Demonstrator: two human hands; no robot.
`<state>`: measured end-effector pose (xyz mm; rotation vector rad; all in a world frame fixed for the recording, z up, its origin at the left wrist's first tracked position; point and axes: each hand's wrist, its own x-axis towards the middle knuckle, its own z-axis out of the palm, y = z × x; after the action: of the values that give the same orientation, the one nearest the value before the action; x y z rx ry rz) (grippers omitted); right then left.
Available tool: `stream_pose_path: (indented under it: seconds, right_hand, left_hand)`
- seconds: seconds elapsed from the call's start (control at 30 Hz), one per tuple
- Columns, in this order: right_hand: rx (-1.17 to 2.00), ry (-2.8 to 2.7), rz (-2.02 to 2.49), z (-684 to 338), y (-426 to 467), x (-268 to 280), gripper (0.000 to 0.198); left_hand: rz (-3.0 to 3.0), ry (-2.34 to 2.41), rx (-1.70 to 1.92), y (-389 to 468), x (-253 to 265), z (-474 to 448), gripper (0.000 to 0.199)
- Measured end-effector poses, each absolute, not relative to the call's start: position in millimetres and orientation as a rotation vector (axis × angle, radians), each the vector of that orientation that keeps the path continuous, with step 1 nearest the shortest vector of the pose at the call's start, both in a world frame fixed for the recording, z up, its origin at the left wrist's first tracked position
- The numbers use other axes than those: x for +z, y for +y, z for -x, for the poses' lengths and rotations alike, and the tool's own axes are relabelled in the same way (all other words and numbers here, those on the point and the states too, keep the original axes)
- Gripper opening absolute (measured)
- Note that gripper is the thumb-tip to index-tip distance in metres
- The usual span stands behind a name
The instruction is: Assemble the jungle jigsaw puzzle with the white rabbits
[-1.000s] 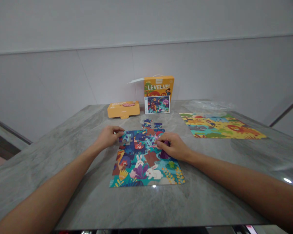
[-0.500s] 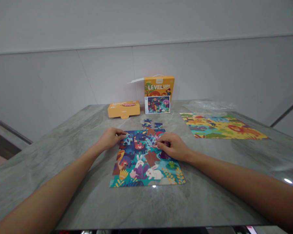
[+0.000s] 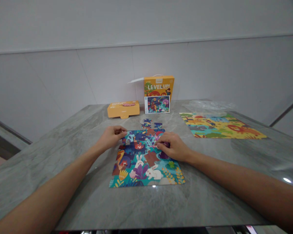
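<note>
A mostly joined jigsaw puzzle (image 3: 139, 167) with rabbits, leaves and other animals lies flat on the grey marbled table. At its upper left corner, my left hand (image 3: 112, 136) pinches a teal and dark blue puzzle piece (image 3: 130, 136) by its left edge. The piece sits tilted against its neighbours, with a gap below it. My right hand (image 3: 172, 145) rests over the right side of the puzzle, thumb and forefinger drawn together near its middle. Whatever is between those fingertips is too small to make out, and the hand hides part of the picture.
Several loose puzzle pieces (image 3: 158, 124) lie just beyond the puzzle. Behind them stand a picture card (image 3: 157, 104) and a yellow "LEVEL UP!" box (image 3: 161, 83), with a low orange box (image 3: 123, 109) to their left. A yellow animal puzzle (image 3: 222, 126) and clear plastic wrap (image 3: 210, 105) lie right.
My left hand has shifted slightly right and away from me, turning the puzzle piece, which now sits higher at the upper left corner. My right hand has hardly moved.
</note>
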<state>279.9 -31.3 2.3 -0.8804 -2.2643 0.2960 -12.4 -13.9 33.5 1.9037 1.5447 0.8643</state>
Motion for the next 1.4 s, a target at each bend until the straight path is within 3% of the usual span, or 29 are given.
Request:
stream_pose_path:
  seconds: [0.13,0.37,0.7,1.1,1.4]
  right_hand:
    - [0.244,-2.147,1.171,-281.2,-26.7,-0.9,0.016]
    - [0.146,-2.11,1.5,-288.9,-6.0,-9.1,0.048]
    - [0.222,-2.207,1.493,-288.5,-5.8,-3.6,0.023]
    - [0.234,-2.201,1.477,-286.5,-11.2,-2.6,0.024]
    - [0.154,-2.182,1.529,-278.1,-8.5,3.4,0.021]
  left_hand:
    - [-2.022,1.412,0.74,-29.1,32.1,-4.0,0.03]
    - [-2.166,1.284,0.776,-53.5,30.4,-32.6,0.029]
    - [-1.746,1.581,1.183,-17.1,15.8,-1.9,0.039]
    - [-1.744,1.636,0.983,6.6,2.8,14.4,0.049]
    - [-1.984,1.897,0.746,15.0,4.0,16.1,0.043]
